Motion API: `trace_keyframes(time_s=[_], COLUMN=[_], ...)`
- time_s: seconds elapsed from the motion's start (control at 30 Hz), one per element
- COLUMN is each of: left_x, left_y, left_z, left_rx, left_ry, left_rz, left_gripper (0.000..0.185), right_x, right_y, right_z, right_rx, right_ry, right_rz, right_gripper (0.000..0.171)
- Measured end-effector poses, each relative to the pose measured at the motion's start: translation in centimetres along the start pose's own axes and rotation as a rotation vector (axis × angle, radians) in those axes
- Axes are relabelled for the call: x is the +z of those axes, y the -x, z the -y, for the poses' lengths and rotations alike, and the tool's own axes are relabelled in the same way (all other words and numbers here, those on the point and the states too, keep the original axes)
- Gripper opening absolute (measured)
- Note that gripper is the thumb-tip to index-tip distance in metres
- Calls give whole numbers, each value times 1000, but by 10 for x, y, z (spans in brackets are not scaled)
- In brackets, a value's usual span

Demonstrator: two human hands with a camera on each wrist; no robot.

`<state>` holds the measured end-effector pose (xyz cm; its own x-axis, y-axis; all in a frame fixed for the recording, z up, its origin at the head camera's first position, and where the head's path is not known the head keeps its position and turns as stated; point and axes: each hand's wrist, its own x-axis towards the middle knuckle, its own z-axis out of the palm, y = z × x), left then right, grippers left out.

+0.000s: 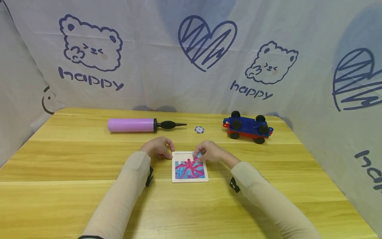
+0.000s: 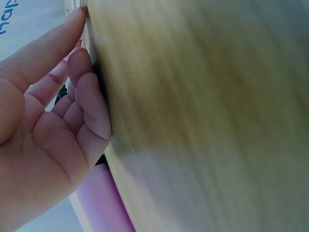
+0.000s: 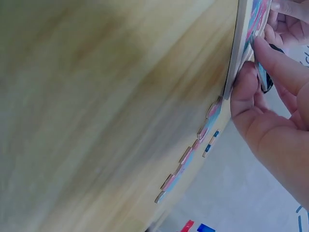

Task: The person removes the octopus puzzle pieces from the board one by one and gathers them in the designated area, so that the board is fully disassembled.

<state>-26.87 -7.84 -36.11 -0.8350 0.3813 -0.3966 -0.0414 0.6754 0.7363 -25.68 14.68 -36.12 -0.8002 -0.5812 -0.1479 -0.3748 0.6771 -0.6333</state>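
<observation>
Just below frame centre, the puzzle tray (image 1: 190,170) is lying flat; the right hand (image 1: 209,152) is pinching a puzzle piece (image 1: 198,156) over its top-right corner, while the left hand (image 1: 159,147), loosely curled and empty, is touching its top-left edge.

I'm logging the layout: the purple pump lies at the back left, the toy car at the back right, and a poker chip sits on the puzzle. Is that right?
Not quite. In the head view the poker chip lies on the table between the purple pump and the toy car, beyond the puzzle, not on it.
</observation>
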Motion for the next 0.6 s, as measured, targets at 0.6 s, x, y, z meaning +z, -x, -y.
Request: trace_keyframes(time_s=[0.6], left_x=[-1], left_y=[-1], left_z=[1], left_rx=[-2], left_ry=[-16], left_rz=[-6], left_gripper=[18], right_x=[-10], right_y=[9], right_z=[-12], right_rx=[75], right_ry=[-329], right_rz=[-63], right_gripper=[33])
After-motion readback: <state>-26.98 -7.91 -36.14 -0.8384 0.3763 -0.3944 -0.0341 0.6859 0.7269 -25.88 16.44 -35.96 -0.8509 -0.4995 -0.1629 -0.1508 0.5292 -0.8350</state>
